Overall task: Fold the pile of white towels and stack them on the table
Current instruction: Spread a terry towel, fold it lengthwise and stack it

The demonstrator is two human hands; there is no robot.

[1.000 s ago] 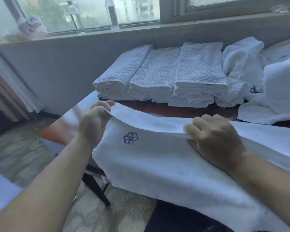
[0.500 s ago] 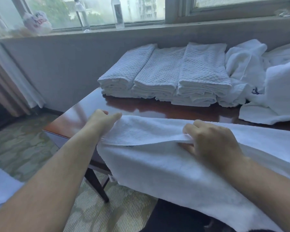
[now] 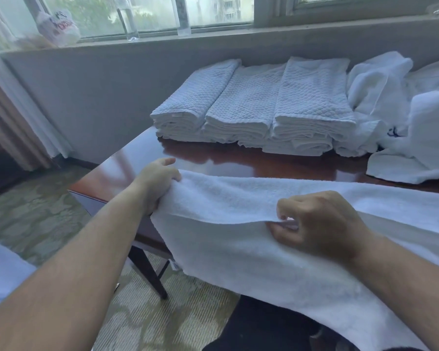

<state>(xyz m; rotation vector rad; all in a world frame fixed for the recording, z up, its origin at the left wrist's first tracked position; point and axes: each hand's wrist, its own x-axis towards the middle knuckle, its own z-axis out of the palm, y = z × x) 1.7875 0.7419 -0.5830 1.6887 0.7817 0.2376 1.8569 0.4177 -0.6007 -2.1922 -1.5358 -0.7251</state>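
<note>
A long white towel (image 3: 238, 239) lies across the near edge of the dark wooden table (image 3: 264, 163), folded lengthwise, its lower part hanging over the edge. My left hand (image 3: 157, 183) grips the towel's left end at the fold. My right hand (image 3: 314, 224) pinches the folded layer's edge near the middle. Folded white quilted towels (image 3: 254, 107) sit in three stacks at the back of the table. An unfolded heap of white towels (image 3: 416, 117) lies at the back right.
The grey wall and window sill (image 3: 213, 39) run behind the table, with two bottles (image 3: 127, 21) and a plastic bag (image 3: 58, 26) on the sill. A curtain (image 3: 15, 117) hangs at the left. Patterned carpet (image 3: 36, 211) lies below the table's left corner.
The upper layer has been folded down toward me, covering the embroidered blue emblem. Both hands moved with it, the left hand now gripping the folded left end.
</note>
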